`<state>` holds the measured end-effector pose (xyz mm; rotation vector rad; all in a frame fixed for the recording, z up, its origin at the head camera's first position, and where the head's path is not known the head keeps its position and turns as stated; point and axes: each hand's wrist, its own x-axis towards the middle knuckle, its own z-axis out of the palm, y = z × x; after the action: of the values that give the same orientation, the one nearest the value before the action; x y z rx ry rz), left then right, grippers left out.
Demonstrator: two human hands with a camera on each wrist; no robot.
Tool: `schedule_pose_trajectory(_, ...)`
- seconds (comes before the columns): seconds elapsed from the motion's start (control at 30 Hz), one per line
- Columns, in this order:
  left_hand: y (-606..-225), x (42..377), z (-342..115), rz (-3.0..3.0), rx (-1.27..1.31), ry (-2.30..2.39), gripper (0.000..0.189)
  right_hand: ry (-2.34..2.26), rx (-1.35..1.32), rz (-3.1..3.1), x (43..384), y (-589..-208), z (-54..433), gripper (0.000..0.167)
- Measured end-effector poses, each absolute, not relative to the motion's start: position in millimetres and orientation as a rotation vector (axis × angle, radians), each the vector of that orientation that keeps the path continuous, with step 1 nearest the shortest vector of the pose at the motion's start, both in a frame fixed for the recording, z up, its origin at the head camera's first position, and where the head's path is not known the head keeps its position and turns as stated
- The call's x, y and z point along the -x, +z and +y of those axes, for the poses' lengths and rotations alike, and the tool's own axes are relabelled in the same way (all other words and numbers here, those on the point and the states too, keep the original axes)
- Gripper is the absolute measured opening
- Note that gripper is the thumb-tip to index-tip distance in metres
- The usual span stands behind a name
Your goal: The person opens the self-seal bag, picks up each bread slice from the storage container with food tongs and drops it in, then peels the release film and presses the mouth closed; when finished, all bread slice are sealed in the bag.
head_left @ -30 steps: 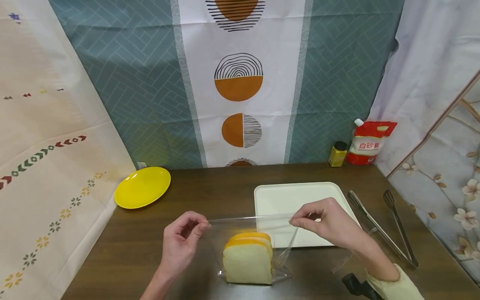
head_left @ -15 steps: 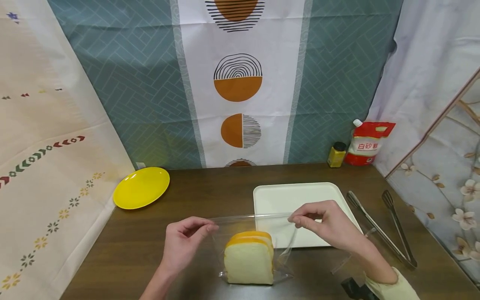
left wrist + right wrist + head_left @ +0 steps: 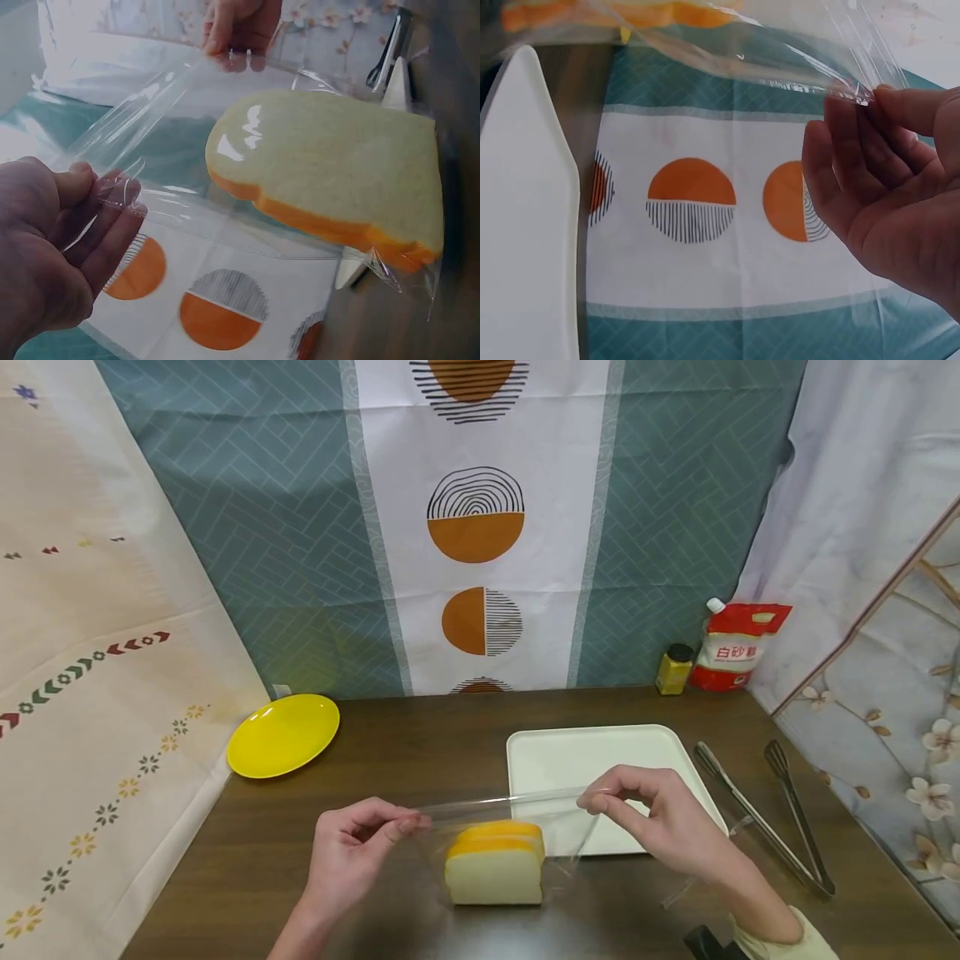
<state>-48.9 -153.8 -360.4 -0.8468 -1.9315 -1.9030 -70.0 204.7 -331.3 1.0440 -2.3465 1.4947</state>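
Observation:
Sandwich-loaf bread slices [image 3: 493, 877] stand together inside a clear plastic bag [image 3: 487, 806]. My left hand [image 3: 348, 847] pinches the bag's upper left corner between thumb and fingers. At the opposite upper corner, my right hand [image 3: 663, 818] pinches the film the same way, with its other fingers bent loosely. The bag's top edge is stretched between both hands. In the left wrist view, the front slice [image 3: 330, 165] shows a pale face and orange crust through the film. Whether the bag's bottom touches the table cannot be told.
A white tray [image 3: 555, 752] lies behind the right hand, with metal tongs [image 3: 795, 835] to its right. A yellow plate [image 3: 283, 737] is at the back left. A yellow jar [image 3: 674, 670] and red-and-white pouch [image 3: 735, 646] stand at the back right of the brown table [image 3: 420, 735].
The left hand has shifted its hold along the bag's corner, and its thumb has met its fingers. The bag has tilted, and the bread's lower edge now appears higher in the head view.

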Motion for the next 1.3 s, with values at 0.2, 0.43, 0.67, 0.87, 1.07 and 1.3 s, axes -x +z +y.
schedule_pose_trajectory(0.2,-353,42,-159,-1.907,0.908,-1.842,0.023,1.737,-1.180,-2.264,71,-328,195,0.016)
schedule_pose_trajectory(0.43,-350,37,-169,-2.038,0.749,-1.834,0.017,1.998,-1.190,-2.254,76,-325,180,0.008)
schedule_pose_trajectory(0.67,-354,41,-181,-1.932,0.723,-1.891,0.013,2.047,-1.112,-2.263,86,-328,155,0.004)
schedule_pose_trajectory(0.87,-353,44,-196,-1.973,0.693,-1.894,0.010,1.984,-1.119,-2.212,94,-332,134,0.006)
schedule_pose_trajectory(1.07,-354,47,-213,-1.992,0.633,-1.830,0.009,2.037,-1.124,-2.203,104,-337,116,0.005)
schedule_pose_trajectory(1.3,-357,53,-226,-1.966,0.532,-1.819,0.007,2.023,-1.132,-2.198,115,-343,100,0.005)
